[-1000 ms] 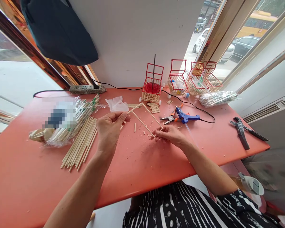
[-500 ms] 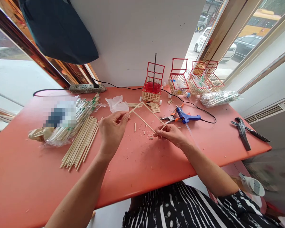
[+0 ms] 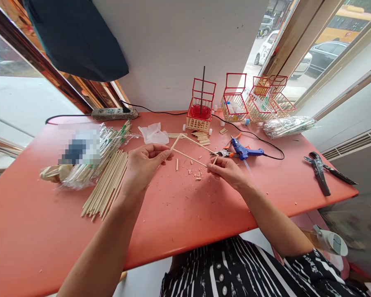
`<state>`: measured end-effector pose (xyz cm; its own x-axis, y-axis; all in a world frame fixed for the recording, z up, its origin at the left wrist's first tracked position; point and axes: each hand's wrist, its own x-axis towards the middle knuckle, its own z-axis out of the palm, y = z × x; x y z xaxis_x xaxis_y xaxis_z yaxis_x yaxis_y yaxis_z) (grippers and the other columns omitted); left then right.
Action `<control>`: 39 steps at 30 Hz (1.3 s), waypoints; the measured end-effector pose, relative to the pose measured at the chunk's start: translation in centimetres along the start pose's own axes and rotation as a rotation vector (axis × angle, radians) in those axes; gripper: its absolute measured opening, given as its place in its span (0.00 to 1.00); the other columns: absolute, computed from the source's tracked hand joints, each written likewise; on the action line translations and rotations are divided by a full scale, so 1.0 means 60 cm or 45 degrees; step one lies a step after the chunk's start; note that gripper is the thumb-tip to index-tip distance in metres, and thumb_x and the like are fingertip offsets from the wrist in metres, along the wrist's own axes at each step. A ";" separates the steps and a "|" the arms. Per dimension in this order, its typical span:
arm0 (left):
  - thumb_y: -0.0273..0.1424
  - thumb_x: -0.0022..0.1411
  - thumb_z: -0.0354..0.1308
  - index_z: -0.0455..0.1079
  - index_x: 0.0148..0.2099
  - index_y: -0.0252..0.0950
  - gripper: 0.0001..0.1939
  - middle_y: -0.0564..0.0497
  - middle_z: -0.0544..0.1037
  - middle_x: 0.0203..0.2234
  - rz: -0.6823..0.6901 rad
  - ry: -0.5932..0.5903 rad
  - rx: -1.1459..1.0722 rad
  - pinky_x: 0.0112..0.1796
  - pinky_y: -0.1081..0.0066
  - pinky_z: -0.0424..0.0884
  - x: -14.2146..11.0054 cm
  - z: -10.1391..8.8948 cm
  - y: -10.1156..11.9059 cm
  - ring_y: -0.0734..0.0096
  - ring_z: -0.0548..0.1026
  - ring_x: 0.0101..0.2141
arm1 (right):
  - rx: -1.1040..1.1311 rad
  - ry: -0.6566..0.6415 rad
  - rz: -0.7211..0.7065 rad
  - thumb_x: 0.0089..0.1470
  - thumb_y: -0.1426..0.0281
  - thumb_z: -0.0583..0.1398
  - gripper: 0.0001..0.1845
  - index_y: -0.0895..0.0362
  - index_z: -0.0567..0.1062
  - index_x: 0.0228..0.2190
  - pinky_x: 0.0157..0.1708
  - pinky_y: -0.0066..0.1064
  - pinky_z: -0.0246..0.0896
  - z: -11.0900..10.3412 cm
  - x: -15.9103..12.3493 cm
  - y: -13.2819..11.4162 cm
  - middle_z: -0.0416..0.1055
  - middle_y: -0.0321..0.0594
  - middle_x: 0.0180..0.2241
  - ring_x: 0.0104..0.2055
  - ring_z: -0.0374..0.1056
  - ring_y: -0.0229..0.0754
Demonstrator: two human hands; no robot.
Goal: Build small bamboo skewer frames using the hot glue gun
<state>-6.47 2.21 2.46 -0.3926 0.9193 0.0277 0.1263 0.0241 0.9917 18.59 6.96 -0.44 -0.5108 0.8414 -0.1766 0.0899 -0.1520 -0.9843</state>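
Left of the blue hot-glue gun (image 3: 243, 150), left hand (image 3: 148, 161) and right hand (image 3: 226, 170) pinch a wooden-stick frame (image 3: 190, 157), apparently checking alignment; next calls for steady, gentle grips

Small craft workshop corner, street-level; whether within a shop or a home, not discernible. Signs: one red table (image 3: 173, 222), strewn with scraps (image 3: 198, 179) at middle. Stick frame (image 3: 190, 158), held above. Loose sticks (image 3: 106, 185) at left, beside plastic-wrapped packs (image 3: 106, 142). Glue gun (image 3: 245, 153) and pliers (image 3: 233, 155) right of middle. Stick-built carts (image 3: 198, 123), red-trimmed, along the far side, before a pale wall (image 3: 173, 49). Power strip (image 3: 111, 113), far left. Windows (image 3: 15, 103) left and right; cars (image 3: 326, 55) and bus (image 3: 343, 25) outside, far right.
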 end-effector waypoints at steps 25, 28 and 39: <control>0.35 0.48 0.69 0.79 0.31 0.34 0.10 0.48 0.81 0.23 -0.086 -0.069 -0.128 0.27 0.73 0.71 -0.007 0.005 0.001 0.70 0.78 0.25 | -0.037 -0.012 -0.064 0.49 0.53 0.68 0.21 0.59 0.74 0.27 0.24 0.28 0.56 -0.010 0.001 -0.002 0.69 0.37 0.29 0.24 0.59 0.32; 0.35 0.47 0.70 0.79 0.31 0.34 0.10 0.48 0.81 0.23 -0.121 -0.090 -0.182 0.27 0.74 0.70 -0.006 0.006 -0.001 0.71 0.78 0.25 | -0.030 -0.004 -0.067 0.48 0.53 0.68 0.22 0.59 0.74 0.27 0.24 0.27 0.56 -0.010 0.001 -0.003 0.68 0.36 0.28 0.24 0.59 0.31; 0.35 0.43 0.73 0.79 0.34 0.33 0.15 0.49 0.82 0.26 -0.125 0.034 -0.418 0.30 0.73 0.70 -0.017 0.025 0.007 0.71 0.78 0.28 | 0.172 -0.108 0.175 0.46 0.49 0.70 0.29 0.58 0.79 0.42 0.26 0.22 0.64 -0.017 0.001 -0.004 0.77 0.46 0.39 0.36 0.71 0.36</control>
<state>-4.63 1.86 2.67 -0.4126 0.9081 -0.0713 -0.2119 -0.0196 0.9771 19.40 7.57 -0.22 -0.5721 0.7622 -0.3030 0.0513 -0.3354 -0.9407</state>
